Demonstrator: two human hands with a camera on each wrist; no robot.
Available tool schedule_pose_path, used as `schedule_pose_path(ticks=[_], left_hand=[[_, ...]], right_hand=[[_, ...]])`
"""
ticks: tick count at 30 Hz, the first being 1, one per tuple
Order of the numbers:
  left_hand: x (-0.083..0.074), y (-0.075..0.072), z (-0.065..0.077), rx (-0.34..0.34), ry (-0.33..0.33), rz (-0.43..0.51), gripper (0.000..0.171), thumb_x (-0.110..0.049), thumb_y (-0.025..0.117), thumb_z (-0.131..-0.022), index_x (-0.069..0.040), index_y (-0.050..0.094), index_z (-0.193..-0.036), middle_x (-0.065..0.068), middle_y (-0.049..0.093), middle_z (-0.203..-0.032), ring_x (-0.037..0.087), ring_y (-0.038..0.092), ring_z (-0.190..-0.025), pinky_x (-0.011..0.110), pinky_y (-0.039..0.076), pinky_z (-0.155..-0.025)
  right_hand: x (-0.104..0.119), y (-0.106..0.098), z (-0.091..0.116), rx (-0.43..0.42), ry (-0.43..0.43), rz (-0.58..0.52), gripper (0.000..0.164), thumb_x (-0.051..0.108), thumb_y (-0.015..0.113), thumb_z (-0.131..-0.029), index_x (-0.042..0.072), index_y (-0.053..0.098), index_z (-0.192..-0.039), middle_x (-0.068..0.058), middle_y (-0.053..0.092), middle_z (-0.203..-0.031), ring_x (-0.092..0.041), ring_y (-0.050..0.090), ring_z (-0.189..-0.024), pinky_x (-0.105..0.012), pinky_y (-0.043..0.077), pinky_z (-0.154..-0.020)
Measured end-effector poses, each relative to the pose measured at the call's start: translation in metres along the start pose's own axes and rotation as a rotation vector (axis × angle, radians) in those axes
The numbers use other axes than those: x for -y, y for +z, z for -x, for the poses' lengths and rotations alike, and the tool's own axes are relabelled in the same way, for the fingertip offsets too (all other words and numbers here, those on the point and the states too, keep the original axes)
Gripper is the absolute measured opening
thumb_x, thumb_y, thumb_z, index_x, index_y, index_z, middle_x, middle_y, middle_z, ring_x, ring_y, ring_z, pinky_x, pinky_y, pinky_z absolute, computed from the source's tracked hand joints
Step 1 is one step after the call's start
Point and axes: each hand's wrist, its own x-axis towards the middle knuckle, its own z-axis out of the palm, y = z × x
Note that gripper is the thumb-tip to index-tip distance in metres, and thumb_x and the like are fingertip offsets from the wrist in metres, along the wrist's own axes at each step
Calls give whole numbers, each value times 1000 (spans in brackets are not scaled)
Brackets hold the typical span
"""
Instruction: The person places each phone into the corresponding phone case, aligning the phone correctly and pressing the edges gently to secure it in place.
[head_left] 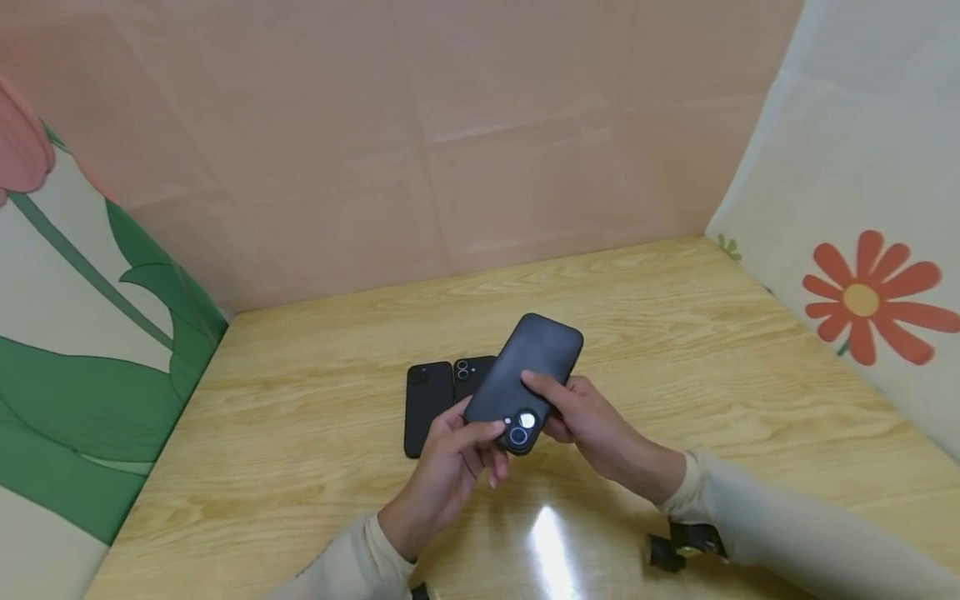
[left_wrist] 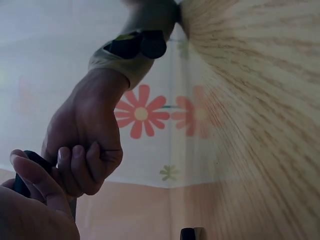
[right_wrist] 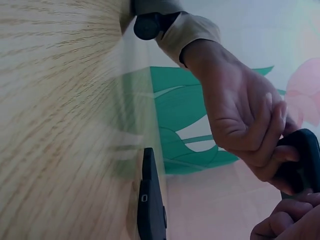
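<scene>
Both hands hold a dark smartphone (head_left: 528, 350) above the table, its back with two camera lenses turned up and its camera end toward the person. My left hand (head_left: 453, 467) pinches the lower left corner, thumb beside the lenses. On the right edge, my right hand (head_left: 600, 425) grips with its thumb lying across the back. In the left wrist view the right hand (left_wrist: 87, 135) has curled fingers at the phone's edge. The right wrist view shows the left hand (right_wrist: 245, 115) at the phone (right_wrist: 307, 155). The phone's front is hidden.
Behind the held phone, a black phone (head_left: 427, 412) and a second black phone (head_left: 467, 379) lie side by side on the wooden table (head_left: 300, 400). A pink backdrop (head_left: 450, 150) and flower-printed side sheets (head_left: 780, 208) border the table.
</scene>
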Motion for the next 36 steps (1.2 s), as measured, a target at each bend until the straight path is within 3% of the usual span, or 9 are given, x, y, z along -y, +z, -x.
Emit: schedule_pose_path(ticks=[7,11,16,22,31,36], left_hand=[[2,-1,2,15,12,-43,35,-8,54,-92,3,53,-125,-4,74,-77,5,60,-47,18,45,-44],[6,-2,1,3,13,-24,23,-7,50,-91,-3,55,-113,-4,73,-73,6,60,-45,19,44,-43],[11,-2,1,-25,18,24,18,-17,48,-99,-7,54,-113,-5,73,-73,6,60,-46,19,44,-42],[19,2,1,68,-45,67,36,-33,40,-106,-6,52,-126,-5,73,-72,8,64,-51,21,48,-46],[22,-1,-1,-5,-106,62,38,-33,47,-103,-5,56,-127,-2,71,-69,8,62,-49,20,45,-45],[24,-10,3,-39,-121,60,32,-33,50,-102,-7,60,-119,-1,70,-66,9,59,-46,20,44,-43]], right_hand=[[-6,-14,4,184,-31,-47,27,27,49,-104,18,71,-91,13,39,-50,-4,27,-46,-21,21,-48],[-12,-18,7,257,-8,-51,27,24,48,-104,19,71,-91,14,41,-52,-3,27,-47,-21,20,-49],[-16,-12,6,198,14,-29,25,29,50,-104,23,68,-87,16,44,-55,0,35,-52,-17,31,-57],[-19,-9,9,149,33,-31,33,33,49,-104,24,64,-76,16,47,-56,-1,37,-53,-18,34,-59],[-24,-10,6,137,-16,-94,37,32,44,-105,21,61,-74,12,40,-54,-3,28,-49,-21,22,-50],[-31,-11,3,207,-67,-129,33,25,44,-105,20,60,-76,12,38,-55,-7,21,-48,-25,15,-49]])
